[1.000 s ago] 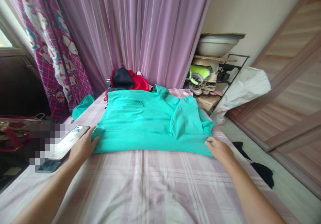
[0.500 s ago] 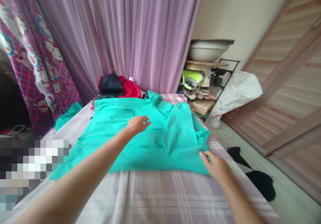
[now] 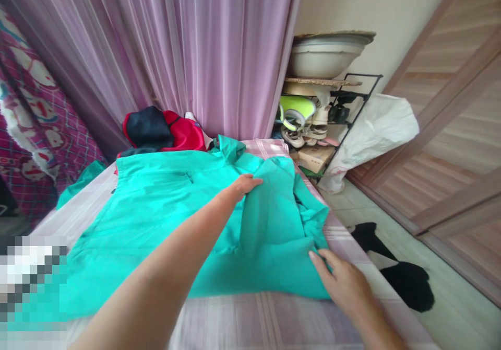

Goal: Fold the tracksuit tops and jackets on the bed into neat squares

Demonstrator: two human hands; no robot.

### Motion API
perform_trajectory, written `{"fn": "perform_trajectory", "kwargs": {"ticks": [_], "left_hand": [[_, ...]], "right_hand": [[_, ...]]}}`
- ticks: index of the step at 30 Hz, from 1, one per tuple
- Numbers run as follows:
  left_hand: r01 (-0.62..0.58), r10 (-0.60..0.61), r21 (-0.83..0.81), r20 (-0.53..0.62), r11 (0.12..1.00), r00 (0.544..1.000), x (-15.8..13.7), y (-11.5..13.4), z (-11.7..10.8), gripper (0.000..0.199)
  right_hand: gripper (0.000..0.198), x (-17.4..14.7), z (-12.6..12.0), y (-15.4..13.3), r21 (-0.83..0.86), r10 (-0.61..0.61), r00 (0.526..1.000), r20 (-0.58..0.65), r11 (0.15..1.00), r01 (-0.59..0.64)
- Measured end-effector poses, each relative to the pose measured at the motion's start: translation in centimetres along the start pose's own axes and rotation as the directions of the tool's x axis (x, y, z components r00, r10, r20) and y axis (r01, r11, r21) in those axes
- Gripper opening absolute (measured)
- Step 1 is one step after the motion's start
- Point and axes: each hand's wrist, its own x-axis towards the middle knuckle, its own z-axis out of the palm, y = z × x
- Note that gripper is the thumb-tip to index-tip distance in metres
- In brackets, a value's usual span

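Observation:
A turquoise jacket point(image 3: 164, 198) lies spread across the bed, its collar at the far side and one sleeve point(image 3: 274, 193) folded over its body. My left hand point(image 3: 248, 183) reaches over the garment and rests at the inner edge of that sleeve, fingers stretched out. At the near right corner of the jacket is my right hand point(image 3: 342, 274), thumb and forefinger apart and touching the cloth. Its other fingers are partly hidden. No fabric is visibly gripped by either hand.
A plaid sheet point(image 3: 230, 321) covers the bed. Red and navy clothes point(image 3: 151, 130) lie at its far end by a purple curtain point(image 3: 219, 52). On the right stand a shoe rack point(image 3: 364, 96), a white bag point(image 3: 376, 125) and a wooden wardrobe point(image 3: 450, 130). Black cloth point(image 3: 407, 284) is on the floor.
My left hand has moved right, from above the jacket's middle to the folded sleeve. My right hand stays near the same corner. The view has shifted slightly.

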Motion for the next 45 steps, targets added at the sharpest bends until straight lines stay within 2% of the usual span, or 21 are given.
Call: {"fn": "perform_trajectory", "kwargs": {"ticks": [4, 6, 9, 12, 14, 18, 22, 23, 25, 28, 30, 32, 35, 37, 39, 41, 43, 45], "left_hand": [[0.024, -0.028, -0.034, -0.142, 0.999, 0.989, -1.8, 1.2, -3.8, 0.038], [0.090, -0.101, -0.052, -0.280, 0.995, 0.955, -3.5, 0.8, -6.1, 0.038], [0.186, -0.194, -0.058, -0.382, 0.981, 0.904, -6.3, -0.8, -8.5, 0.046], [0.202, -0.204, -0.050, -0.428, 0.978, 0.880, -8.2, -2.2, -9.4, 0.052], [0.189, -0.187, -0.045, -0.469, 0.981, 0.863, -8.8, -2.6, -9.6, 0.056], [0.148, -0.126, -0.001, -0.536, 0.989, 0.835, -9.6, -2.0, -10.2, 0.066], [0.208, -0.149, 0.081, -0.456, 0.975, 0.877, -11.6, -1.3, -11.9, 0.067], [0.213, -0.135, 0.140, -0.428, 0.967, 0.893, -12.5, -1.2, -12.4, 0.065], [0.169, -0.032, 0.344, -0.370, 0.923, 0.929, -14.9, -1.2, -13.6, 0.055], [0.040, 0.106, 0.689, -0.168, 0.724, 0.980, -19.2, -1.2, -15.4, 0.045], [-0.024, 0.075, 0.817, -0.024, 0.577, 0.997, -21.9, -1.1, -16.7, 0.046], [-0.034, 0.000, 0.882, 0.039, 0.470, 0.999, -24.1, -1.1, -18.0, 0.050], [0.026, -0.104, 0.936, 0.012, 0.351, 0.994, -26.1, -1.3, -20.0, 0.056], [0.078, -0.142, 0.952, -0.038, 0.296, 0.989, -26.9, -1.6, -21.1, 0.058], [0.120, -0.159, 0.957, -0.080, 0.264, 0.984, -27.6, -1.8, -21.7, 0.058], [0.133, -0.198, 0.961, -0.084, 0.244, 0.977, -28.1, -1.9, -21.8, 0.058], [0.122, -0.245, 0.966, -0.064, 0.229, 0.967, -28.4, -1.7, -21.6, 0.057], [0.121, -0.247, 0.970, -0.066, 0.213, 0.967, -28.5, -1.5, -21.3, 0.056]], "right_hand": [[0.051, 0.0, -0.4, 0.2, 0.073, 0.011, 0.999, 0.047, 0.997, -0.014], [0.050, -0.2, -0.8, 0.2, 0.141, 0.048, 0.998, 0.035, 0.989, -0.053], [0.050, -0.4, -1.3, -0.1, 0.308, 0.080, 0.996, -0.028, 0.949, -0.067], [0.053, -0.2, -1.4, -0.4, 0.456, 0.058, 0.987, -0.153, 0.890, 0.018], [0.053, 0.4, -1.1, -0.4, 0.481, 0.043, 0.975, -0.216, 0.874, 0.068], [0.047, 2.1, 0.0, -0.5, 0.317, -0.032, 0.979, -0.203, 0.944, 0.097], [0.042, 3.0, 0.8, -1.0, 0.077, -0.103, 0.985, -0.141, 0.990, 0.115], [0.041, 3.0, 0.8, -1.2, 0.050, -0.114, 0.984, -0.139, 0.991, 0.122], [0.041, 2.7, 0.8, -1.4, 0.035, -0.112, 0.981, -0.159, 0.992, 0.119], [0.042, 2.1, 0.8, -1.7, 0.050, -0.052, 0.977, -0.205, 0.997, 0.063], [0.042, 1.9, 0.8, -1.8, 0.055, 0.009, 0.976, -0.218, 0.998, 0.003], [0.041, 1.9, 0.8, -1.9, 0.052, 0.044, 0.978, -0.204, 0.998, -0.034], [0.038, 2.2, 0.9, -1.5, 0.050, 0.041, 0.982, -0.182, 0.998, -0.033], [0.038, 2.4, 1.0, -1.2, 0.069, 0.049, 0.975, -0.217, 0.997, -0.034], [0.038, 2.5, 1.2, -0.9, 0.091, 0.084, 0.961, -0.264, 0.994, -0.062], [0.037, 2.4, 1.3, -0.7, 0.091, 0.110, 0.961, -0.255, 0.992, -0.090], [0.036, 2.3, 1.1, -0.6, 0.061, 0.097, 0.975, -0.202, 0.994, -0.086], [0.035, 2.2, 0.5, -0.9, 0.029, 0.044, 0.978, -0.203, 0.999, -0.038]]}}
